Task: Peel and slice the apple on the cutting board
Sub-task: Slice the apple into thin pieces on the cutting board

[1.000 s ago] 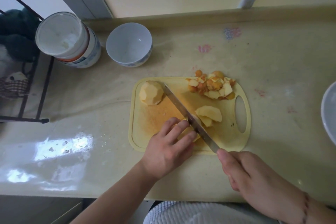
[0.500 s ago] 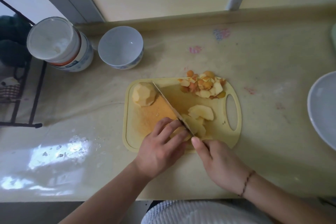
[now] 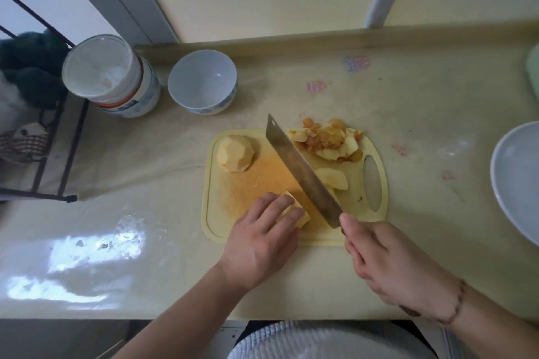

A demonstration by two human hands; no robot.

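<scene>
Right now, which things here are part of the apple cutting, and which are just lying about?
In use: cutting board, knife, apple piece under left hand, right hand, peeled half, slices, peels.
Lying about: bowl, jar, plate.

On the bench [image 3: 423, 102] lies a yellow cutting board [image 3: 215, 221]. The left hand [image 3: 259, 242] presses curled fingers on a peeled apple piece [image 3: 297, 213] near the board's front edge. The right hand [image 3: 388, 262] grips the knife [image 3: 303, 172], whose blade slants across the board just right of that piece. A peeled apple chunk [image 3: 235, 153] sits at the far left corner, slices [image 3: 334, 178] lie right of the blade, and a heap of peelings [image 3: 329, 140] lies at the far edge. 1 white bowl [image 3: 202, 81] and a jar [image 3: 110, 76] stand behind.
</scene>
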